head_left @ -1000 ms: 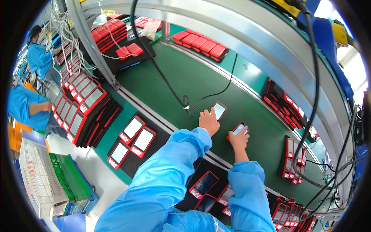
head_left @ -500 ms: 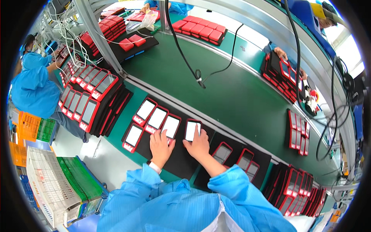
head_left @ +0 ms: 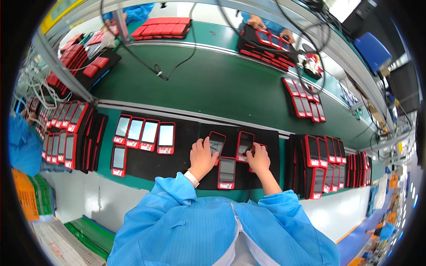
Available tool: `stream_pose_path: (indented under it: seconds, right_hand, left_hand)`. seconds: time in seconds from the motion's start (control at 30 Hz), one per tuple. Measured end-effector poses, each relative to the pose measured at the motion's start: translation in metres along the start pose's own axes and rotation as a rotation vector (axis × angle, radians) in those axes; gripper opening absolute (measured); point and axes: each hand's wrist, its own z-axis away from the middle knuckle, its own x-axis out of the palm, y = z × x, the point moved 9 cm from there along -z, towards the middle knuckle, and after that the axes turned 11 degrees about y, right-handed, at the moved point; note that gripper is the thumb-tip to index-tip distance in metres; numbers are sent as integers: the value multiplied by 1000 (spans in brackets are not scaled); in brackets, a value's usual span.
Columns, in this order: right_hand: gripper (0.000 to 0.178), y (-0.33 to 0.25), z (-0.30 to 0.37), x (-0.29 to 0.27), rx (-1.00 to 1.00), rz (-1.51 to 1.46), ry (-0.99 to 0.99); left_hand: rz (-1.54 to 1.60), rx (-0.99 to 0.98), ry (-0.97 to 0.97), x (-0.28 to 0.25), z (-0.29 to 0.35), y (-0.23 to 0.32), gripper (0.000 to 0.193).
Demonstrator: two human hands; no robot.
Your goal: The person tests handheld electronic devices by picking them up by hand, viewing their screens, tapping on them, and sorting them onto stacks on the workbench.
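Both hands are over red-framed handheld devices on black foam mats. My left hand [head_left: 204, 156] grips a dark-screened device [head_left: 217, 142], thumb near its lower edge and fingers along its left side. My right hand [head_left: 260, 158], fingers bent, is closed on a device [head_left: 265, 147] that it mostly covers. Its thumb reaches toward a neighbouring dark-screened device [head_left: 245, 142]. Another device [head_left: 227, 170] lies between the hands, nearer me. On the left mat [head_left: 184, 133] are several devices with bright screens, one of them a lit device [head_left: 166, 136] standing apart.
Stacked mats with devices [head_left: 66, 133] stand at the left, and another stack [head_left: 321, 164] at the right. Beyond a metal rail lies a green conveyor belt [head_left: 177, 88] carrying a mat of devices [head_left: 304, 101]. Black cables [head_left: 159, 71] hang overhead. Across the belt, a co-worker's hands [head_left: 256, 21] touch stacked devices.
My view has swung right. Both hands have left the lit devices on the left mat and moved right onto dark-screened ones. The lit device formerly under my right hand is uncovered.
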Motion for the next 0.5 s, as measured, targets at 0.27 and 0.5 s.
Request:
stream_pose_path:
  seconds: [0.27, 0.5]
  right_hand:
    - [78, -5, -4, 7, -28, 195, 181]
    - [87, -32, -19, 13, -98, 70, 133]
  left_hand:
    - [-324, -32, -115, 39, -19, 20, 84]
    - [-152, -184, -30, 30, -29, -13, 82]
